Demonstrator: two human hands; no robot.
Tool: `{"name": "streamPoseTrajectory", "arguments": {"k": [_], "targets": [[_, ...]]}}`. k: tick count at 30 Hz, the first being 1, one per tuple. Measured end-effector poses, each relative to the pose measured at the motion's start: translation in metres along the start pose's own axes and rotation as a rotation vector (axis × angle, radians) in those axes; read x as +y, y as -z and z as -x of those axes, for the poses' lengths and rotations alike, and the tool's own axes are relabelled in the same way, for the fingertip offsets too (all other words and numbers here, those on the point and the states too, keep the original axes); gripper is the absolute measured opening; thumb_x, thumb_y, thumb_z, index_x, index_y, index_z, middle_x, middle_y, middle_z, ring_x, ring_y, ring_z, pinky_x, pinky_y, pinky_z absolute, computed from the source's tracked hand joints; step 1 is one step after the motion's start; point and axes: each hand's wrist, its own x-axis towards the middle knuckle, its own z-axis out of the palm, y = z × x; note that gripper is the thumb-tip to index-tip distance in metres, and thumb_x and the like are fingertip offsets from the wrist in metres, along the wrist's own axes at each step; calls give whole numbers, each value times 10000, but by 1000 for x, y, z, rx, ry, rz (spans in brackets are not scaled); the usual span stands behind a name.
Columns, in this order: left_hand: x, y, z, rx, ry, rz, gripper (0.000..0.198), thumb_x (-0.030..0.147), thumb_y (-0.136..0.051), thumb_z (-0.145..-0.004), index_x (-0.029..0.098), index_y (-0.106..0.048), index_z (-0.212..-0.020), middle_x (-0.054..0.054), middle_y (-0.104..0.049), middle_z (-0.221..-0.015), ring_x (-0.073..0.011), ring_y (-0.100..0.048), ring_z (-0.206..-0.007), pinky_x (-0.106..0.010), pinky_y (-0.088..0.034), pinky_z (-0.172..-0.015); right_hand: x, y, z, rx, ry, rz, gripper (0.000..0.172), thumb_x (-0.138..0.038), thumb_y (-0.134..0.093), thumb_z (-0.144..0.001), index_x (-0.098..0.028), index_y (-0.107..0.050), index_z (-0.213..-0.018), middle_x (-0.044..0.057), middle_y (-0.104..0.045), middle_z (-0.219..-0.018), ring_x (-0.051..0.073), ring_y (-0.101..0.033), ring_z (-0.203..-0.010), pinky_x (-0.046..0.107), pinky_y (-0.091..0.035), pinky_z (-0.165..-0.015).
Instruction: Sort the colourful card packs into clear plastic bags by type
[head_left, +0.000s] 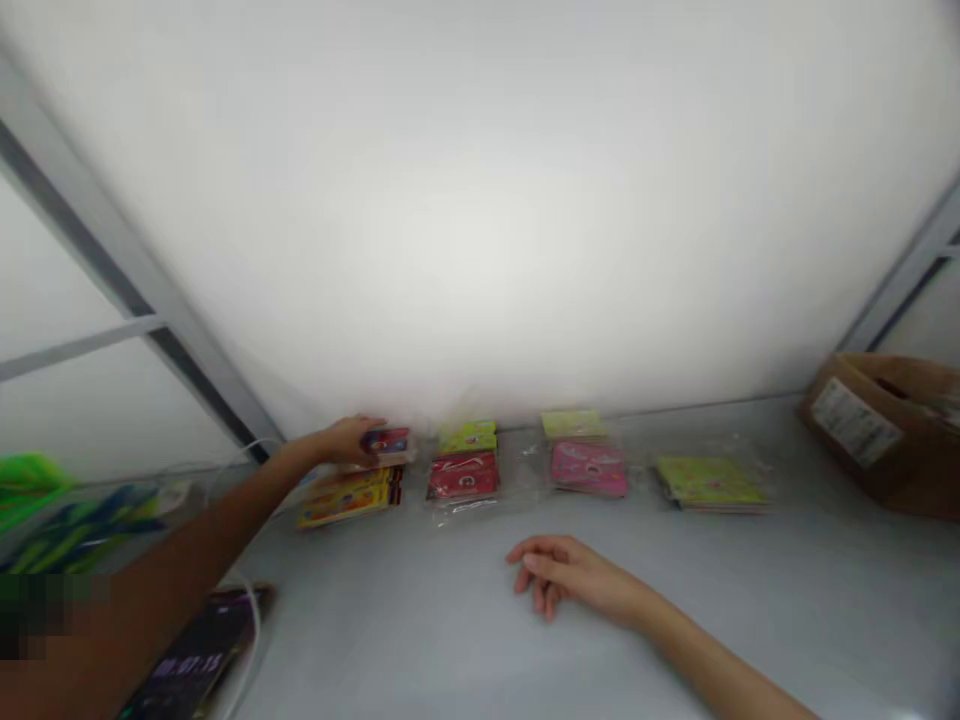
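A: what's the setup?
B: pale grey table (420, 630) against a white wall (480, 220); bright plastic-wrapped packets (463, 476) in a row along the back;
A: grip?
B: left hand (346, 442) pinches a small red packet (388, 443) at the row's left end; right hand (559, 575) hangs loosely curled, empty, nearer the table's front.

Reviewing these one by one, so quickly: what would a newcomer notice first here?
Bright packets in clear plastic line the back of the grey table: a yellow packet, a red packet, a pink packet and a green packet. The left hand touches a small packet at the row's left end, while the right hand lies open nearer the camera. A brown cardboard box sits at far right.
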Motion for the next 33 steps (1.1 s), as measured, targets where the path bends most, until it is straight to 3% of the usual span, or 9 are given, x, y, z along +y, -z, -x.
{"name": "streamPoseTrajectory", "arguments": {"k": [3, 7, 10, 16, 18, 21, 25, 33], "targets": [[0, 2, 1, -26, -29, 5, 373, 337, -558, -859, 170, -488, -1186, -91, -505, -1220, -252, -522, -1057, -462, -427, -874, 0, -1, 0, 7, 3, 5, 457, -518, -605, -715, -135, -581, -964, 22, -593, -759, 78, -548, -530, 227, -447, -503], [5, 4, 6, 9, -31, 10, 870, 574, -656, -631, 130, -368, -1322, -183, -419, -1326, -360, -378, -1207, -458, -332, -964, -1, -1, 0, 1, 9, 19, 473, -529, -608, -706, -133, -578, -963, 21, -590, -757, 76, -547, -527, 225, -448, -499], [18, 6, 13, 81, -67, 17, 994, 642, -599, -616, 97, -263, -1376, -203, -323, -1392, -382, -278, -1266, -463, -272, -1000, -2, -2, 0, 2, 9, 35, 481, -540, -605, -701, -132, -581, -954, 20, -588, -748, 76, -544, -522, 224, -447, -493], [69, 1, 24, 155, -288, 49, 655, 542, -456, -824, 186, -323, -1358, -78, -308, -1431, -242, -278, -1295, -343, -215, -1058, 0, -1, 0, 4, 21, 40, 449, -512, -596, -725, -133, -583, -965, 23, -590, -763, 80, -550, -540, 226, -451, -502], [87, -5, 22, 173, -334, 58, 559, 493, -444, -860, 197, -372, -1330, -66, -369, -1400, -232, -339, -1265, -338, -260, -1042, 2, -1, 0, 7, 18, 34, 458, -516, -603, -716, -133, -583, -965, 22, -589, -760, 80, -549, -537, 226, -450, -500], [107, -14, 14, 230, -358, 57, 446, 394, -515, -870, 179, -444, -1255, -90, -464, -1304, -250, -462, -1154, -422, -373, -958, 2, -1, 0, 5, 13, 37, 472, -525, -613, -700, -133, -583, -960, 23, -589, -757, 81, -548, -532, 228, -450, -500], [121, -20, -2, 318, -320, 26, 267, 282, -524, -889, 168, -516, -1130, -73, -541, -1140, -206, -575, -937, -407, -491, -781, 1, -1, 0, 8, 25, 35, 421, -503, -607, -719, -148, -590, -946, 21, -595, -759, 82, -548, -536, 229, -453, -507], [134, -12, -17, 359, -319, -38, 275, 285, -527, -887, 164, -514, -1133, -73, -545, -1135, -205, -578, -933, -400, -494, -776, 4, 2, -2, -9, 24, 23, 417, -501, -610, -718, -150, -597, -944, 14, -597, -748, 80, -544, -531, 220, -448, -503]]}}
